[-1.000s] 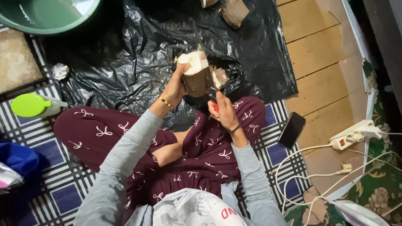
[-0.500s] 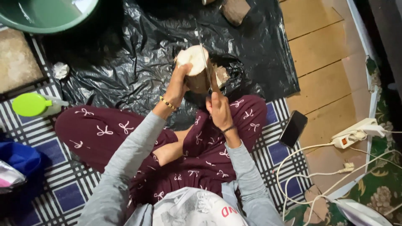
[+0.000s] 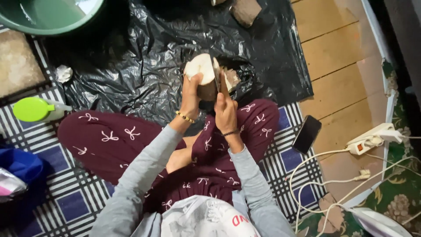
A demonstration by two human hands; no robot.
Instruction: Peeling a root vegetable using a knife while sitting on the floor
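I sit cross-legged on the floor in maroon patterned trousers. My left hand [image 3: 191, 94] grips a large root tuber [image 3: 202, 72], brown-skinned with a pale cut face, upright over a black plastic sheet [image 3: 140, 66]. My right hand [image 3: 225, 109] is closed on a knife [image 3: 218, 77] whose blade is pressed into the tuber's right side. Pale peelings [image 3: 230, 79] lie just right of the tuber on the sheet.
A green basin [image 3: 48, 17] stands top left. A green-capped bottle [image 3: 35, 109] lies at left on the checked mat. A dark phone [image 3: 307, 134] rests on the wooden boards at right, near a white power strip [image 3: 370, 140] with cables. More tuber pieces [image 3: 245, 11] lie at top.
My right hand has come up from my lap with the knife and set the blade against the tuber. My left hand has turned the tuber more upright.
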